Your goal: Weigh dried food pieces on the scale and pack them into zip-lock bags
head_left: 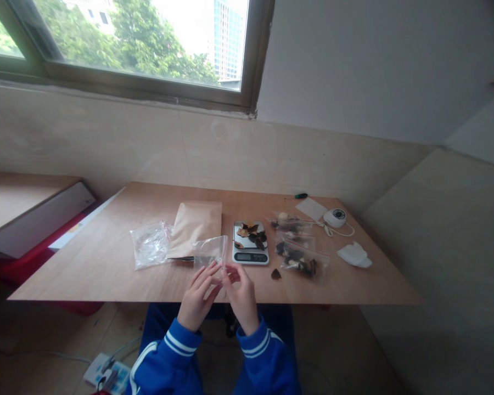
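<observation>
Between my hands is a small clear zip bag (209,250), held upright over the front of the table. My left hand (201,293) grips its lower part, and the fingers of my right hand (239,291) pinch its right edge near the zip strip. Just beyond them stands a white digital kitchen scale (250,258) with dark and brown dried pieces (251,235) on its plate. A single dark dried piece (275,274) lies on the table to the right of the scale. Filled zip bags (300,260) with similar dried pieces lie further right.
A brown paper bag (197,225) and a pile of clear plastic bags (150,245) lie at left on the wooden table (107,263). At the right are a white round device (335,218) with a cord, a crumpled white tissue (354,255) and a green-handled tool (301,196).
</observation>
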